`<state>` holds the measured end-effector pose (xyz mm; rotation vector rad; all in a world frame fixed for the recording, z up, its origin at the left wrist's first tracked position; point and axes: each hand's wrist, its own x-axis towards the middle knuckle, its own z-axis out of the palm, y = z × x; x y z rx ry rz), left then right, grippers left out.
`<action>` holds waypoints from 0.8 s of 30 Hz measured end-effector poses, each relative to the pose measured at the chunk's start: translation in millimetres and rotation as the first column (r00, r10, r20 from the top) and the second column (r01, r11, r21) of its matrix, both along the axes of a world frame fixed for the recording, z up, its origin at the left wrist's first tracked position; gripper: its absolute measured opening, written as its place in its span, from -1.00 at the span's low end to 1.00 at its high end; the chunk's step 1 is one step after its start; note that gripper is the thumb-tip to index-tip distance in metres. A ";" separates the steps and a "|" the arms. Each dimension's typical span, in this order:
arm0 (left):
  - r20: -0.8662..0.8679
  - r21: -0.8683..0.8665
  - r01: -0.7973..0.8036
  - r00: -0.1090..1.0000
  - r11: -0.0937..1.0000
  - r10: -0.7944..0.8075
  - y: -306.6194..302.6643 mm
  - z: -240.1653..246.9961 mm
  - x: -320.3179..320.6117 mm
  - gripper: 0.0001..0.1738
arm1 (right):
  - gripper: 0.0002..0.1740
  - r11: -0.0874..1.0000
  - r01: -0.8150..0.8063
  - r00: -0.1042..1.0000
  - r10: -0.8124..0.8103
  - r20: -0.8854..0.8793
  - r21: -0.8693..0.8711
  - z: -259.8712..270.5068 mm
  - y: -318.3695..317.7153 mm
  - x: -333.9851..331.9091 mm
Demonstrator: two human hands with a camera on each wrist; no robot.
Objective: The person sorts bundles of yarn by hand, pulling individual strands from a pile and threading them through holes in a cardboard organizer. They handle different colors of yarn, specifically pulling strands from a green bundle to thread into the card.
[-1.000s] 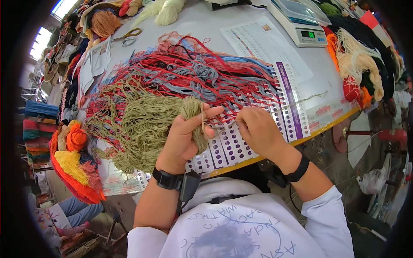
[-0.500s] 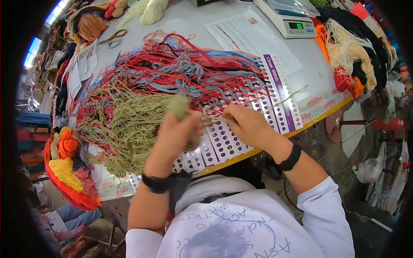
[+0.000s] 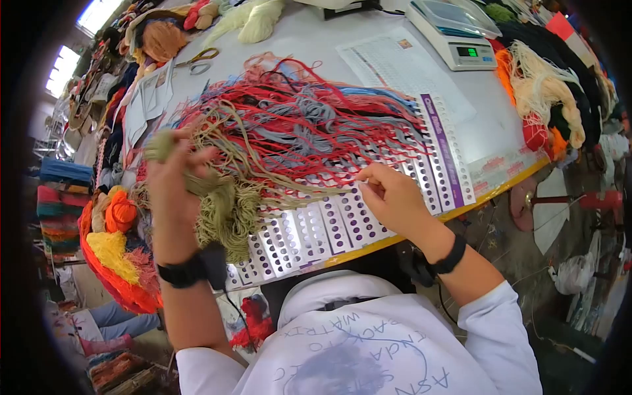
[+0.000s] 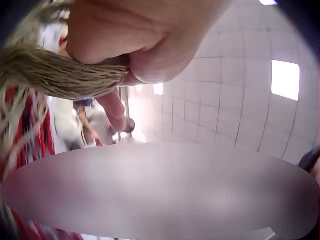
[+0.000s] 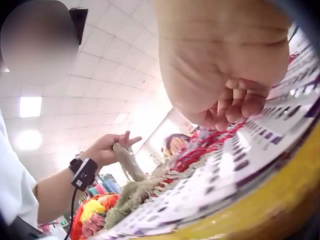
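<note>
Left hand [image 3: 172,172] grips olive yarn bundle [image 3: 220,207], raised; right hand [image 3: 390,197] pinches strand on hole card [image 3: 342,224].

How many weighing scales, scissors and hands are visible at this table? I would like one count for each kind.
Weighing scale: 1
Scissors: 1
Hands: 2 (left hand, right hand, both holding olive yarn)
Total: 4

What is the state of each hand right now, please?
Left hand: closed around the olive-green bundle of wool yarn, up in the air.
Right hand: fingers curled, pinching a thin olive-green yarn strand at the white perforated card.
</note>
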<state>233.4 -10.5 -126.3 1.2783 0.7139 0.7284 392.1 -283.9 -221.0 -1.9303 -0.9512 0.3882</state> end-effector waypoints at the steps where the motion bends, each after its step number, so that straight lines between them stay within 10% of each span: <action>1: 0.126 -0.191 0.217 0.973 0.957 -0.195 -18.0 -3.8 1.3 -0.81 | -0.85 1.000 -0.013 1.000 0.013 -0.007 0.002 5.0 4.2 -6.3; 7: 0.421 -0.544 0.654 0.755 0.526 -0.503 -108.2 -14.5 12.8 -0.48 | -0.78 0.969 -0.160 0.871 0.229 -0.434 0.189 67.3 26.8 -40.6; 13: 0.376 -0.542 0.590 0.807 0.598 -0.456 -113.7 -13.7 7.6 -0.36 | -0.86 0.947 -0.029 0.641 0.264 -0.721 0.320 49.7 36.6 -52.2; 17: 0.444 -0.606 0.592 0.806 0.531 -0.392 -110.5 -13.3 4.1 -0.47 | -0.90 0.942 0.012 0.640 0.251 -0.727 0.336 51.5 37.9 -55.5; 19: 0.420 -0.603 0.593 0.805 0.534 -0.420 -110.9 -14.6 4.9 -0.47 | -0.91 0.956 -0.110 0.824 0.241 -0.512 0.273 64.9 37.0 -57.0; 24: 0.439 -0.555 0.618 0.786 0.556 -0.435 -108.5 -18.3 4.2 -0.47 | -0.93 0.940 -0.043 0.757 0.252 -0.603 0.339 50.2 38.2 -57.9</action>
